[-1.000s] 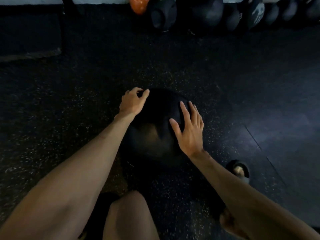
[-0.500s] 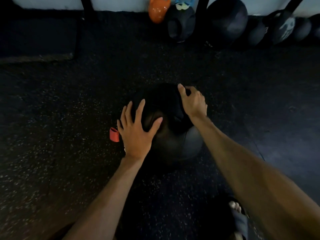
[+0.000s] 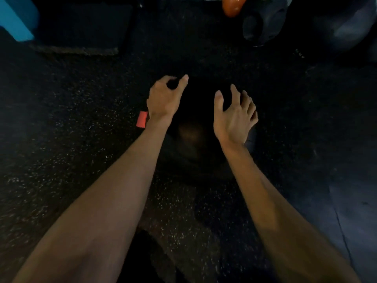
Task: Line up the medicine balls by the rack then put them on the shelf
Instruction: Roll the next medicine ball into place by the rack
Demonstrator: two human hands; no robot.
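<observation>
A large black medicine ball (image 3: pixel 195 139) lies on the dark speckled rubber floor in the middle of the view, hard to make out in the dim light. My left hand (image 3: pixel 165 99) is curled over its far left edge, thumb and fingers bent onto the surface. My right hand (image 3: pixel 234 115) is spread over the ball's right side with the fingers apart; I cannot tell whether the palm touches. More dark medicine balls (image 3: pixel 342 27) sit in a row along the far wall at the top right.
An orange kettlebell (image 3: pixel 231 6) and a black one (image 3: pixel 263 25) stand by the far wall. A small red tag (image 3: pixel 142 119) lies on the floor by my left wrist. A raised black mat (image 3: pixel 81 27) and a blue block (image 3: pixel 16 17) are at the far left.
The ball has rolled nearer to the far row. My left hand moved from flat on the near side to the far left edge. My right hand came back from the top and spread out.
</observation>
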